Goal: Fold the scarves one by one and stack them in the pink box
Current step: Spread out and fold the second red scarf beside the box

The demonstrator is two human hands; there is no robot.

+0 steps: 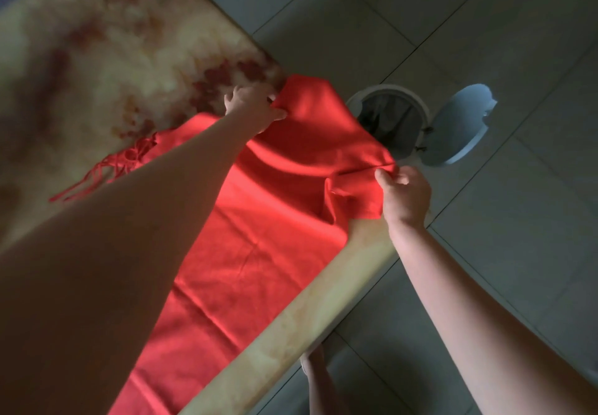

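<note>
Red scarf (259, 227): smooth cloth, slight sheen.

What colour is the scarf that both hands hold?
The scarf is plain red, with red tassels at one end, seen best in the head view.

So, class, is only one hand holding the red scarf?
No: the left hand and the right hand each pinch an edge of the red scarf.

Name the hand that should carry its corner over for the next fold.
Likely right: right hand pinches the red fringed scarf's corner off the floral-clothed table's edge; left hand holds its corner above it.
</note>
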